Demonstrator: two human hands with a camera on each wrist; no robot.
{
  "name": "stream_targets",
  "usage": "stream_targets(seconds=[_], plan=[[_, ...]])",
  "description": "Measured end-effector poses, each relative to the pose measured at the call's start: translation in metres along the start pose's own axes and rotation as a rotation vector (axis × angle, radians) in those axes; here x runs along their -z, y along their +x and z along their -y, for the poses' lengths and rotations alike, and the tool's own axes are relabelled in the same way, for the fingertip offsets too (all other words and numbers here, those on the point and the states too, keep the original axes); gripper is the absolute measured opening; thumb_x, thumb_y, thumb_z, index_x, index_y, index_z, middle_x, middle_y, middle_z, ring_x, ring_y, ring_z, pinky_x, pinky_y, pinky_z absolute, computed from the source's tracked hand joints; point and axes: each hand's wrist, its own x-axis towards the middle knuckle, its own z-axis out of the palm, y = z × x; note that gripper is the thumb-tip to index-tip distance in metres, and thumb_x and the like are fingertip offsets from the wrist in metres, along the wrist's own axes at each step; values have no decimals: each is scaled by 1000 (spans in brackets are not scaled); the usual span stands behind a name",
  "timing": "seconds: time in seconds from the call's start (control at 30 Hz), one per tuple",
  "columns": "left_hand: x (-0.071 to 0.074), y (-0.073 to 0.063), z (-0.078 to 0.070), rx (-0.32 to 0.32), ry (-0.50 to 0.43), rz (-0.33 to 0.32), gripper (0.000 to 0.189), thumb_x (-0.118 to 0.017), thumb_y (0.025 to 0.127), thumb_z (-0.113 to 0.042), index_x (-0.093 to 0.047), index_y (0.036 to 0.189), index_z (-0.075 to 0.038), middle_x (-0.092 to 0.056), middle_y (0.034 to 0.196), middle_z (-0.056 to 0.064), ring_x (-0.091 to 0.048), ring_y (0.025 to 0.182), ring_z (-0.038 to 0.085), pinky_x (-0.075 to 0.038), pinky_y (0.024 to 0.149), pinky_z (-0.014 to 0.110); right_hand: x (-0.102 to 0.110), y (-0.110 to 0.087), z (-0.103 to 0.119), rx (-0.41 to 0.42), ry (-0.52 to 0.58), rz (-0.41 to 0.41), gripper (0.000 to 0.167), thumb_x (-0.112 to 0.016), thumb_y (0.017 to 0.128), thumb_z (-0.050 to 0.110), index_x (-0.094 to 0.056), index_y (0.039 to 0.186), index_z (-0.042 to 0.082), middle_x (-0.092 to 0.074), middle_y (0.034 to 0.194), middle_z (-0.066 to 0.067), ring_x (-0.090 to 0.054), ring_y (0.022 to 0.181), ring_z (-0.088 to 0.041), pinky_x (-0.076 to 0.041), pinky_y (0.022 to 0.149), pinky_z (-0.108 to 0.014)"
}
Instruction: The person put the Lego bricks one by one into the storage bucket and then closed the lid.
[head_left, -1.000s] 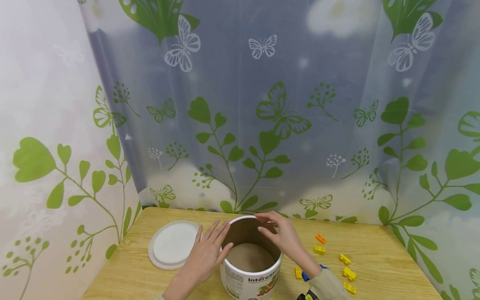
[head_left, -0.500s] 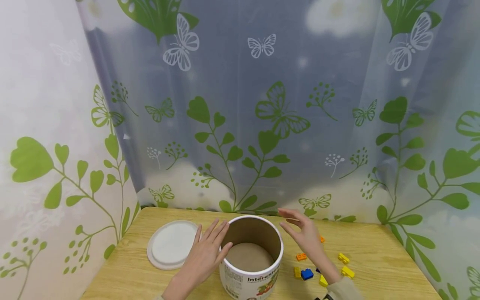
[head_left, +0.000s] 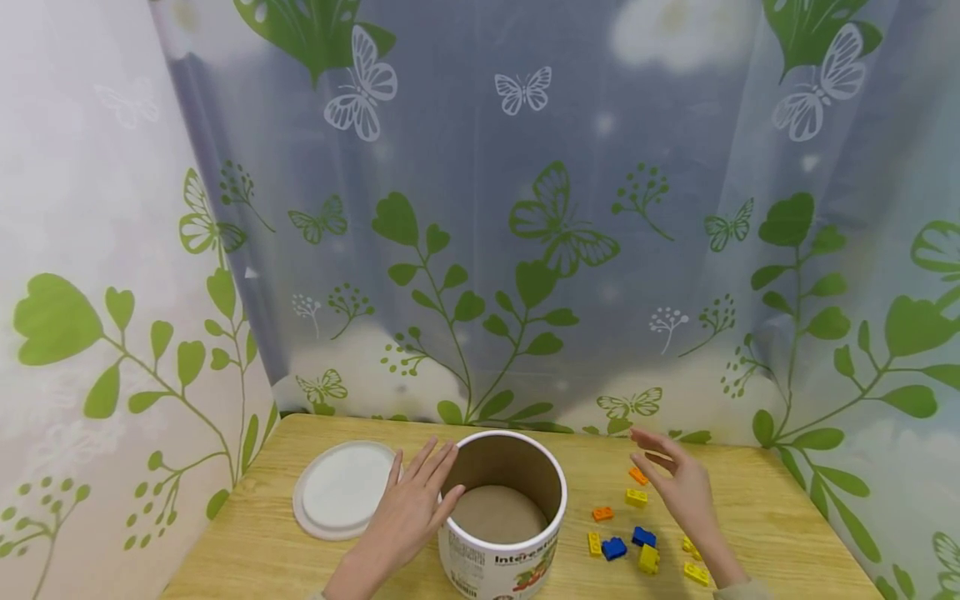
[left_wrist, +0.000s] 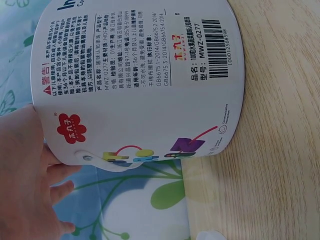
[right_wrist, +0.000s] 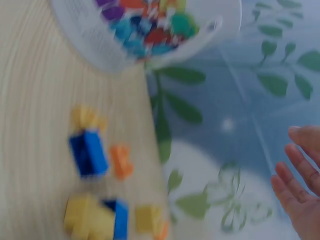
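A white round bucket (head_left: 463,557) with a printed label stands upright without its lid, and its brown inside holds nothing visible. My left hand (head_left: 408,508) lies at its left rim, fingers straight; in the left wrist view the hand (left_wrist: 27,175) touches the bucket wall (left_wrist: 115,112). My right hand (head_left: 684,492) hovers over the right of the table, fingers loosely bent and holding nothing. Below and left of it lie several toy bricks: a blue brick (head_left: 613,548), an orange brick (head_left: 602,513), a yellow brick (head_left: 636,497). The right wrist covers part of another yellow brick (head_left: 690,547).
A white round lid (head_left: 348,490) lies on the wooden table (head_left: 258,533), left of the bucket. Behind the table hangs a curtain (head_left: 450,167) with leaves and butterflies. A small handle (left_wrist: 112,162) shows on the bucket's side in the left wrist view.
My right hand has moved right, from over the bucket's rim to above the bricks. More bricks show now, including an orange one beside the bucket. My left hand has stayed still.
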Motion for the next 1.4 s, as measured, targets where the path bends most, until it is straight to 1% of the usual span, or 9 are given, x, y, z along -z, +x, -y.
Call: stream_targets(seconds=[0.13, 0.2, 0.33, 0.4, 0.47, 0.7, 0.9, 1.23, 1.4], plan=[[0, -1, 1, -2, 1, -2, 59, -45, 107, -45, -44, 155, -9, -44, 158, 5, -30, 151, 28, -16, 120, 65, 16, -6, -17, -72, -109, -12, 36, -71, 96, 12, -67, 131, 4, -70, 122, -18, -62, 101, 5, -48, 83, -6], [0, -2, 1, -2, 1, -7, 59, -47, 107, -44, -44, 154, -9, -44, 158, 5, -30, 151, 28, -16, 120, 65, 22, -9, -25, -82, -165, -22, 35, -71, 96, 12, -67, 130, 4, -71, 120, -18, -68, 102, -11, -52, 82, -9], [0, -3, 2, 0, 8, -8, 59, -48, 107, -43, -43, 155, -10, -43, 159, 4, -30, 151, 28, -16, 120, 65, 30, -13, -41, -131, -242, 11, 37, -72, 95, 9, -65, 130, -1, -70, 119, -22, -67, 107, -40, -60, 84, -33], [0, -3, 2, -1, 11, -12, 59, -48, 107, -43, -44, 155, -9, -44, 159, 4, -31, 151, 28, -16, 120, 65, 33, -15, -49, -172, -256, 49, 39, -71, 95, 7, -63, 131, -5, -68, 121, -26, -65, 109, -45, -59, 86, -45], [0, -2, 2, -4, 18, -15, 59, -48, 107, -43, -44, 154, -9, -44, 158, 3, -31, 151, 28, -17, 120, 65, 36, -17, -57, -214, -278, 96, 41, -71, 95, 6, -61, 132, -7, -65, 124, -29, -64, 110, -47, -58, 88, -51], [-2, -2, 2, -3, 16, -13, 57, -51, 106, -40, -44, 154, -9, -44, 158, 4, -31, 151, 28, -17, 120, 65, 41, -20, -81, -285, -409, 230, 39, -73, 91, 3, -64, 127, -8, -66, 119, -30, -67, 101, -45, -59, 81, -50], [-2, -2, 2, -2, 5, -12, 58, -53, 105, -39, -44, 154, -10, -44, 158, 3, -31, 151, 28, -16, 120, 65, 41, -20, -93, -310, -457, 262, 34, -76, 86, 0, -68, 118, -8, -71, 105, -25, -70, 89, -36, -59, 73, -46], [-2, -2, 2, -5, 5, -13, 58, -52, 106, -39, -44, 154, -9, -44, 158, 4, -30, 151, 28, -15, 120, 65, 40, -22, -97, -321, -501, 318, 22, -78, 83, -1, -72, 104, -4, -72, 96, -20, -70, 87, -35, -57, 75, -48], [-2, -1, 1, -5, 2, -15, 57, -52, 106, -38, -45, 154, -8, -44, 158, 4, -30, 151, 28, -15, 120, 65, 42, -22, -98, -322, -512, 324, 20, -76, 84, -2, -73, 103, -3, -73, 95, -20, -70, 85, -33, -56, 71, -46]])
